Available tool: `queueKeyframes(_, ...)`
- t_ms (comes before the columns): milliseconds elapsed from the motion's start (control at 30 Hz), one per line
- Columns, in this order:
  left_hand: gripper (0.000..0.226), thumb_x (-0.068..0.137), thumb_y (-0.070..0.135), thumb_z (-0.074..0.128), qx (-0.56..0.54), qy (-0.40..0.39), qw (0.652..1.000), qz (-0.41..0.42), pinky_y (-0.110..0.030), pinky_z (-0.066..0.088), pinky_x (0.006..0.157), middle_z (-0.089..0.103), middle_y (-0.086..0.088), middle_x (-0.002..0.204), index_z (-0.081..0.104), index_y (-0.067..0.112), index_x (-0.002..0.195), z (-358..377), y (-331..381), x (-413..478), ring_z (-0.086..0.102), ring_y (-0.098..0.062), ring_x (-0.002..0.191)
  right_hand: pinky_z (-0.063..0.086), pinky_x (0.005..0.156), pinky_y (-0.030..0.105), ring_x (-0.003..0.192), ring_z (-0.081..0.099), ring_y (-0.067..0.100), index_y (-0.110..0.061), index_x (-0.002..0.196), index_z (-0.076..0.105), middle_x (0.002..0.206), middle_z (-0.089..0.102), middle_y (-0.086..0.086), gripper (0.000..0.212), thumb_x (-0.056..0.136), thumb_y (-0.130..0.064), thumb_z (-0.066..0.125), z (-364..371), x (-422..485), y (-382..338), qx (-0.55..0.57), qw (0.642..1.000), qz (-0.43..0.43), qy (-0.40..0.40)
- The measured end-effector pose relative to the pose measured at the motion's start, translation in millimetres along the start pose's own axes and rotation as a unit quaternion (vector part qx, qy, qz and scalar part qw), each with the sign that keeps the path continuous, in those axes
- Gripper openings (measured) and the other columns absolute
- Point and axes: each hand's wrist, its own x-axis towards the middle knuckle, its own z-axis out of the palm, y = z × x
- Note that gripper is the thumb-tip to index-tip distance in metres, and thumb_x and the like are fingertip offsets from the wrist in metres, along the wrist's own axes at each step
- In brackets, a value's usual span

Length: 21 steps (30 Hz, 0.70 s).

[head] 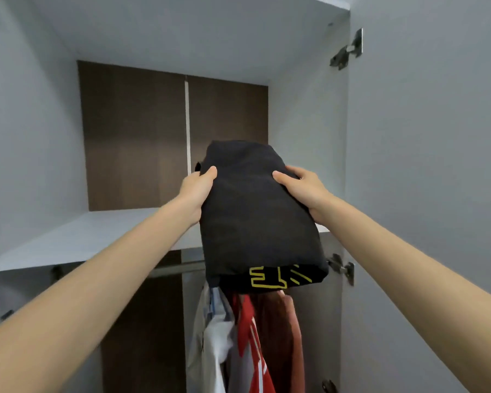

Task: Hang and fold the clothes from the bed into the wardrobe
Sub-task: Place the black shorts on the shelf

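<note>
Garment (255,211) between left hand (196,190), right hand (305,190)

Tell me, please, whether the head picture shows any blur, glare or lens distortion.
Head view: the light is soft and even, with no glare; the wide-angle lens bows the shelf edge and stretches the corners; the folded black garment, held by the left hand and right hand, is dark with little fabric detail; the hanging clothes below look slightly soft.

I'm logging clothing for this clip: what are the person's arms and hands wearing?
Nothing that shows: the left hand and right hand have no gloves, rings or watch; the left arm and right arm are uncovered, no sleeve in view.
</note>
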Motion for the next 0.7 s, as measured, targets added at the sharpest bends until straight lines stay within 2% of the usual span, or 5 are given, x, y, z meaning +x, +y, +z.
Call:
queueKeyframes(100, 0.030, 0.098, 0.032, 0.051, 0.004, 0.035, 0.999, 0.013, -0.030, 0.050, 0.067, 0.065, -0.001, 0.100, 0.057, 0.013, 0.121, -5.0, 7.7, 56.2, 0.063, -0.018, 0.086, 0.051, 0.094, 0.033, 0.111, 0.061, 0.019, -0.011, 0.142, 0.043, 0.130, 0.059, 0.004, 0.058, 0.091, -0.027, 0.064, 19.9, 69.5, 1.3, -0.006, 0.999, -0.005, -0.033)
queueKeyframes(267, 0.033, 0.100, 0.029, 0.047, 0.021, 0.084, 0.996, 0.024, -0.035, 0.049, 0.079, 0.063, -0.006, 0.108, 0.055, 0.010, 0.126, -21.7, -3.8, 141.5, 0.061, -0.024, 0.092, 0.047, 0.101, 0.037, 0.114, 0.059, 0.021, -0.010, 0.140, 0.046, 0.129, 0.059, 0.005, 0.059, 0.088, -0.030, 0.067, 63.2, 160.6, 26.6, -0.033, 0.997, -0.017, -0.067)
queueKeyframes(433, 0.045, 0.102, 0.027, 0.040, 0.059, 0.105, 0.993, -0.017, -0.044, 0.045, 0.099, 0.051, -0.012, 0.136, 0.035, 0.013, 0.145, -34.4, -57.4, 198.7, 0.053, -0.032, 0.118, 0.037, 0.106, 0.028, 0.128, 0.048, 0.020, -0.012, 0.141, 0.044, 0.141, 0.049, 0.002, 0.057, 0.089, -0.026, 0.065, 92.9, 207.7, 78.5, -0.147, 0.986, -0.036, -0.075)
queueKeyframes(567, 0.069, 0.099, 0.026, 0.045, 0.248, 0.068, 0.965, -0.046, -0.040, 0.024, 0.115, 0.011, -0.011, 0.159, 0.004, 0.016, 0.153, -32.0, -103.6, 212.1, 0.022, -0.031, 0.143, 0.031, 0.106, 0.027, 0.135, 0.040, 0.023, -0.010, 0.143, 0.040, 0.145, 0.044, 0.010, 0.052, 0.094, -0.018, 0.057, 103.1, 208.8, 111.9, -0.313, 0.938, -0.045, -0.141)
queueKeyframes(700, 0.054, 0.102, 0.038, 0.027, 0.458, -0.007, 0.887, -0.059, -0.039, 0.015, 0.116, 0.006, -0.015, 0.159, 0.019, 0.019, 0.152, -32.0, -120.8, 210.3, 0.011, -0.033, 0.146, 0.033, 0.097, 0.025, 0.124, 0.049, 0.023, -0.007, 0.128, 0.058, 0.134, 0.056, 0.008, 0.038, 0.104, -0.025, 0.034, 106.2, 185.0, 117.6, -0.343, 0.910, -0.047, -0.227)
